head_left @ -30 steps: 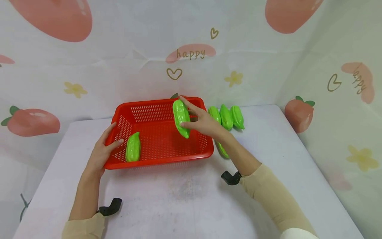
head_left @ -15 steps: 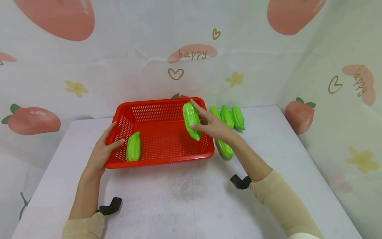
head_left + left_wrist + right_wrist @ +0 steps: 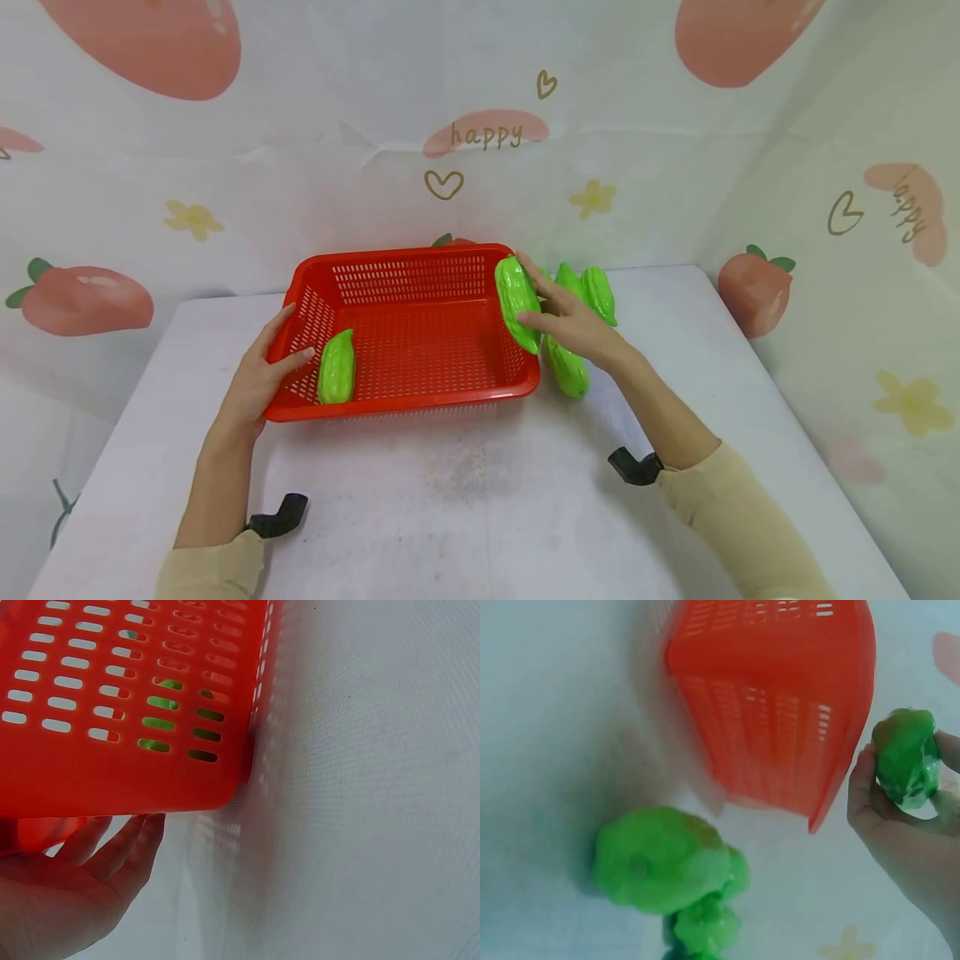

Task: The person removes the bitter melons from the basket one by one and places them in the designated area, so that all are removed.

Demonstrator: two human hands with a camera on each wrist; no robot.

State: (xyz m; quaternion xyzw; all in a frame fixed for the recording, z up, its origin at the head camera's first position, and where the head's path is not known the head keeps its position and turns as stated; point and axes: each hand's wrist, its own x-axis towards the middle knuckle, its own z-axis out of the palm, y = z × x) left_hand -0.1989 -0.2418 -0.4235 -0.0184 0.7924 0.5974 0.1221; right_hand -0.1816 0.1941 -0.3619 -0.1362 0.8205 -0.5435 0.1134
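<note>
A red plastic basket (image 3: 420,354) with slotted walls stands on the table. Its left end is held by my left hand (image 3: 251,379), the thumb over the rim and the other fingers along the outside; the left wrist view shows those fingers (image 3: 131,855) under the rim. Inside the basket, at the left, lies a bright green bitter melon (image 3: 337,368). My right hand (image 3: 570,323) pinches another bitter melon (image 3: 517,302) by its ends, above the basket's right rim. The right wrist view has this held bitter melon (image 3: 906,756) outside the basket wall, clear of the table.
Several more bitter melons lie on the table just right of the basket: a near one (image 3: 567,371) and a back row (image 3: 598,293), partly behind my right hand. A printed cloth wall (image 3: 360,200) rises behind the table (image 3: 450,508), another on the right.
My right hand has carried its bitter melon rightwards, from over the inside of the basket to over its right rim. The left hand and basket have stayed in place.
</note>
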